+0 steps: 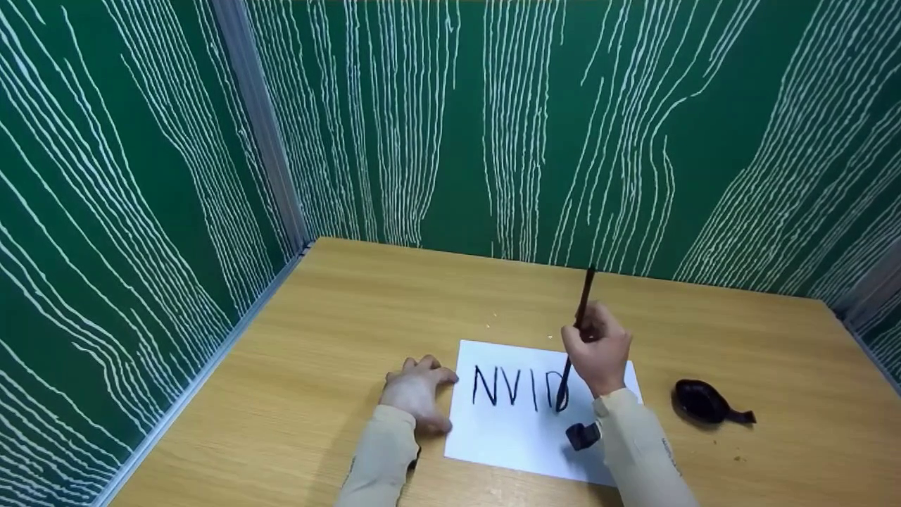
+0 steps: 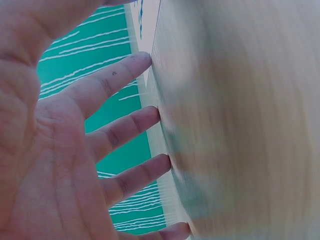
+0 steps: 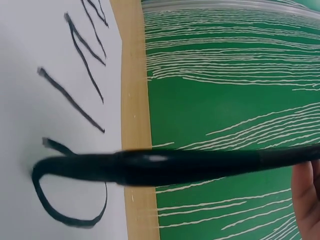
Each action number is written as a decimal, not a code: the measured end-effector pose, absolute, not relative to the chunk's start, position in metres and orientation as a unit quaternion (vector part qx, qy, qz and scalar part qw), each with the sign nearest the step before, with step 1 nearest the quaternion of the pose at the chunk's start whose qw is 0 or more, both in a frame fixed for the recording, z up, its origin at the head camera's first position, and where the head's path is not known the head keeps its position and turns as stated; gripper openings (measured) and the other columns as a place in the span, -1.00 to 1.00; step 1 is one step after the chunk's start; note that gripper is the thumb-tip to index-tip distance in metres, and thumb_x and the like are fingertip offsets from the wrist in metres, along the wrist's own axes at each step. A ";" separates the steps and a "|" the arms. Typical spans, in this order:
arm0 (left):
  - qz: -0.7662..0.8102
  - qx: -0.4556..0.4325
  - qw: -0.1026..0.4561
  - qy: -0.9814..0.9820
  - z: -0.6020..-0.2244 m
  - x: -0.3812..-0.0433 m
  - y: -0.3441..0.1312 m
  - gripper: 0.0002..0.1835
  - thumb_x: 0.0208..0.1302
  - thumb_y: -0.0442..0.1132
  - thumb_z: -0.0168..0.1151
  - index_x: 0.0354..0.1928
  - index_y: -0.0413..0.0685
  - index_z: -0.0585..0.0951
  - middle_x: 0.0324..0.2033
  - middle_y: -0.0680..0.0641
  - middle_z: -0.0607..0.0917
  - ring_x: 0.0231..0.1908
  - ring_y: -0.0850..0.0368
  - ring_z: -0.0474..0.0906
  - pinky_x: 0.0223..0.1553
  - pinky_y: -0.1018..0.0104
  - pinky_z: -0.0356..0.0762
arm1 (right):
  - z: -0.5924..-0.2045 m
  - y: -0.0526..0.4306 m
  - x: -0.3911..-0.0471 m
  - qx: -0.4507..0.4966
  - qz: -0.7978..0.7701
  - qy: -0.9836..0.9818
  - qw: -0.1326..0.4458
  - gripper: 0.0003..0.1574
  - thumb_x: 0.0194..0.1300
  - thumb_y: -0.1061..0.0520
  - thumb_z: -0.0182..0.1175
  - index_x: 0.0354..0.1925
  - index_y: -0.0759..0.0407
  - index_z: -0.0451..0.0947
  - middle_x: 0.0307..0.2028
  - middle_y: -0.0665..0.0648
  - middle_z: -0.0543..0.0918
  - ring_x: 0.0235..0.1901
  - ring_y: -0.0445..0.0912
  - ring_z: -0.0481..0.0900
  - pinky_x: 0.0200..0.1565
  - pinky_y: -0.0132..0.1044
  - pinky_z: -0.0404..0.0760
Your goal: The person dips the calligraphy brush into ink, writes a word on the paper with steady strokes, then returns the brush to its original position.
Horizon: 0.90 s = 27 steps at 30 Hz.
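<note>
My right hand (image 1: 600, 348) pinches a dark paintbrush (image 1: 587, 296) near the middle of its handle. In the right wrist view, the brush (image 3: 165, 167) slants across the picture, its bent bristles touching the paper (image 3: 30, 115) at the curve of a black letter. On the white paper (image 1: 507, 443), black strokes read N, V, I and a D-like letter. My left hand (image 1: 415, 391) rests at the sheet's left edge with its fingers spread. Seen from the left wrist, those fingertips (image 2: 145, 60) touch the tabletop, the uppermost visible one beside a paper corner.
A black spoon-shaped dish (image 1: 702, 401) with a short handle lies right of the paper on the wooden table (image 1: 338, 310). Green walls (image 1: 464, 141) with white wavy lines stand behind and to the left. Small specks (image 1: 738, 459) lie near the dish.
</note>
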State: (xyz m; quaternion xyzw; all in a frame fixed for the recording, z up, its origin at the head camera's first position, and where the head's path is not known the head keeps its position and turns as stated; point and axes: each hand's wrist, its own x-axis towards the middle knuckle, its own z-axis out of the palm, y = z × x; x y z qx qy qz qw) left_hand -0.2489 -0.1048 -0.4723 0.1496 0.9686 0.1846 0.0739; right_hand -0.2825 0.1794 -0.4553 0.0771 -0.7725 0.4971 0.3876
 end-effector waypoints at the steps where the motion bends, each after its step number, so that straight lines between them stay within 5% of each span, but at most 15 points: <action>1: 0.185 0.149 0.074 0.969 -0.472 -0.249 -0.105 -0.18 -0.22 -0.10 0.64 0.27 0.16 0.67 0.30 -0.10 0.57 0.24 -0.16 0.44 0.09 -0.23 0.46 | -0.455 0.179 -0.282 0.077 0.498 -0.773 0.386 -0.90 0.16 0.39 0.20 -0.31 0.31 0.60 -0.52 0.17 0.63 -0.51 -0.32 0.48 -0.41 -0.56 0.45; 27: 0.185 0.154 0.072 0.968 -0.470 -0.248 -0.106 -0.19 -0.21 -0.09 0.65 0.26 0.17 0.67 0.26 -0.08 0.58 0.20 -0.14 0.45 0.06 -0.21 0.49 | -0.456 0.178 -0.285 0.074 0.499 -0.764 0.402 -0.88 0.14 0.47 0.21 -0.30 0.37 0.58 -0.51 0.20 0.66 -0.52 -0.34 0.51 -0.39 -0.59 0.51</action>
